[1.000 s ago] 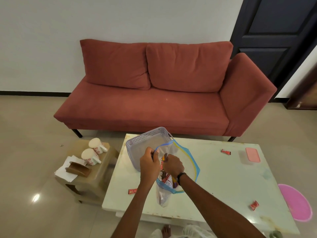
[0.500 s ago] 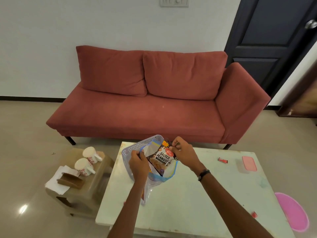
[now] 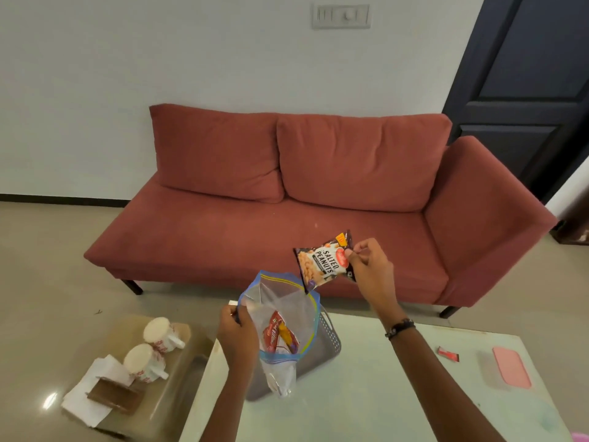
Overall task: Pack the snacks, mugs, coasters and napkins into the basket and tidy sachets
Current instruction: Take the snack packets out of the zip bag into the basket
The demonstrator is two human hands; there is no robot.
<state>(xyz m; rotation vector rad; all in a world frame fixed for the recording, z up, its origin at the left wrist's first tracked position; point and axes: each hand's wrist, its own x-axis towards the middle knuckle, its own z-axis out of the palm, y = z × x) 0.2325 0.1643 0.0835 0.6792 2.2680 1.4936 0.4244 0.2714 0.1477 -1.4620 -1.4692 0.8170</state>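
Observation:
My left hand [image 3: 237, 331] grips the rim of a clear zip bag [image 3: 282, 317] with a blue edge, held open above the grey perforated basket [image 3: 330, 341] on the white table [image 3: 366, 393]. A red snack packet [image 3: 275, 333] still lies inside the bag. My right hand [image 3: 369, 269] pinches a salted peanuts packet [image 3: 325, 261], raised above and right of the bag's mouth. Two white mugs [image 3: 161, 334] [image 3: 143, 362], brown coasters [image 3: 113, 395] and white napkins [image 3: 87, 398] sit on a low stool at the left.
A red sachet [image 3: 447, 354] and a pink-lidded box [image 3: 510, 366] lie on the table's right side. A red sofa [image 3: 302, 202] stands behind the table. The brown stool [image 3: 181, 378] is left of the table, on the tiled floor.
My right hand has pulled the peanuts packet out of the bag and lifted it up and to the right. The left hand keeps hold of the bag's rim.

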